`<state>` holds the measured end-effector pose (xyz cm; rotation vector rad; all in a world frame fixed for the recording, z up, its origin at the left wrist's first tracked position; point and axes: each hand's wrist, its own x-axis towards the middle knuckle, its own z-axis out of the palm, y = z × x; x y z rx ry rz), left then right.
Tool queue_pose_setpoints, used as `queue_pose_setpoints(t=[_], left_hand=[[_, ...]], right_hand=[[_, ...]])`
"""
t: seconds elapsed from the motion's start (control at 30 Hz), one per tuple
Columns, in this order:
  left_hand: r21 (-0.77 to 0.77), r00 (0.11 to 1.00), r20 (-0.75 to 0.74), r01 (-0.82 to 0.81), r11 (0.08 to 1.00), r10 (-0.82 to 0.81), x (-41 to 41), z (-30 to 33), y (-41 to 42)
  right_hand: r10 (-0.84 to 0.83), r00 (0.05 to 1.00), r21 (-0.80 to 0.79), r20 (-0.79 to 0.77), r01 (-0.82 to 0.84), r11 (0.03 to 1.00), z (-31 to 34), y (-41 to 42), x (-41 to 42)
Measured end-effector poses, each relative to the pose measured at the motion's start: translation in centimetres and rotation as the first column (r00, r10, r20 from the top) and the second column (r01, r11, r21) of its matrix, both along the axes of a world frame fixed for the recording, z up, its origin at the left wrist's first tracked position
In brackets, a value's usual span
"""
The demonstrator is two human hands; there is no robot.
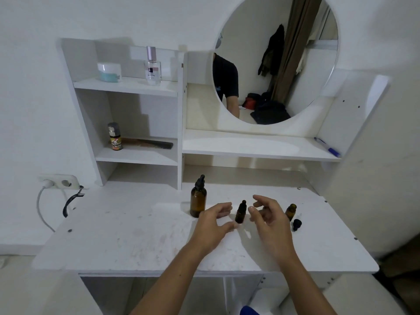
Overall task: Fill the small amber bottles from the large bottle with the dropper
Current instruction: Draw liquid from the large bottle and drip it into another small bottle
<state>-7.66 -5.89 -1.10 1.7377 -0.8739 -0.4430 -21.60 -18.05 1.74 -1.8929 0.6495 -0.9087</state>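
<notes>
White surface (pixel 127 235): large amber bottle (pixel 198 201) upright, dropper-capped. Small capped bottle (pixel 240 212) flanked by left hand (pixel 214 223), right hand (pixel 267 218), both grips apart, empty. Second small bottle (pixel 291 211) uncapped, cap (pixel 296 224) beside. Glass judged light, slick, fragile; body held, cap twisted.

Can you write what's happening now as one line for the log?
left hand: open, empty | right hand: open, empty | capped small bottle: between hands | big bottle: capped

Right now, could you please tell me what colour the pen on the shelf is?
Blue, seen in the head view: the pen.
</notes>
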Motion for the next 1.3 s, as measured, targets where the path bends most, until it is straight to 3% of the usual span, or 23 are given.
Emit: queue_pose_setpoints(t=[0.2,0.33,0.4,0.63,0.87,1.03,1.3], left_hand=[[-0.043,0.985,-0.040,-0.167,0.985,0.165,0.3,0.0,6.6],[-0.142,0.909,-0.067,-0.417,0.898,0.412,2.1,0.6,9.3],[-0.160,0.884,-0.104,-0.467,0.870,0.455,2.9,1.0,9.2],[-0.075,0.967,-0.101,-0.241,0.968,0.233,5.0,1.0,5.8],[-0.049,0.961,-0.046,-0.275,0.960,0.273,5.5,0.4,5.0],[-0.062,0.963,-0.059,-0.267,0.962,0.263,5.4,0.5,5.1],[-0.085,0.960,-0.091,-0.273,0.958,0.266,5.6,0.4,5.0]], right_hand=[[0.051,0.994,-0.139,0.100,-0.036,0.990,4.4,1.6,2.4],[0.160,0.987,-0.166,0.005,-0.157,0.974,5.7,3.0,6.7],[0.203,0.977,-0.120,-0.072,-0.210,0.970,6.1,3.6,8.6],[0.185,0.978,-0.061,-0.097,-0.191,0.980,6.3,4.5,11.7],[0.107,0.989,-0.061,-0.101,-0.114,0.992,5.6,5.4,12.3],[0.107,0.994,-0.051,-0.020,-0.108,0.993,6.2,5.4,12.1],[0.104,0.993,-0.159,-0.050,-0.111,0.981,6.5,5.3,12.1]])
